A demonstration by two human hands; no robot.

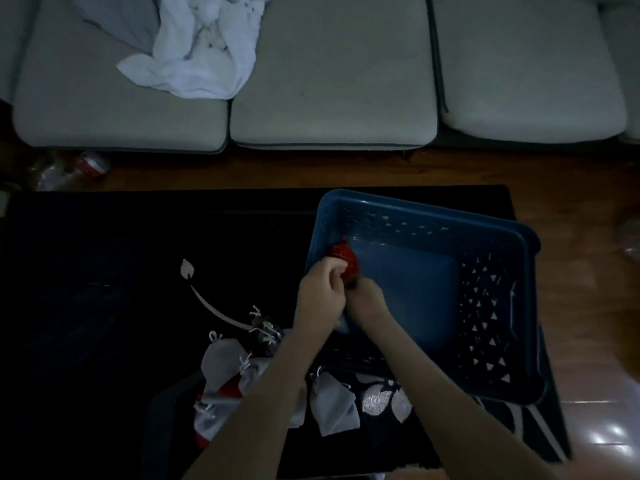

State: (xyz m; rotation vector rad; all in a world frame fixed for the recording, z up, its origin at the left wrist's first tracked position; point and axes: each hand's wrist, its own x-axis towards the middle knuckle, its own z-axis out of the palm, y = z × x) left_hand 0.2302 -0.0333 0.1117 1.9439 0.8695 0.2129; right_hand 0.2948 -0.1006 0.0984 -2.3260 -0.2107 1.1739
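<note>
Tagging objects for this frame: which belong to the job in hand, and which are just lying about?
In the job:
- red pouch, held over the basket by left hand and right hand
- blue basket
- pouch pile on the rug

Lying about:
- white cloth
- sofa
- bottles
- rug

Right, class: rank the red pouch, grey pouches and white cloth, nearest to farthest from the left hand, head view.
1. Red pouch, in the left hand, at the basket wall.
2. Grey pouches, on the rug, lower left.
3. White cloth, on the sofa, top left.
</note>
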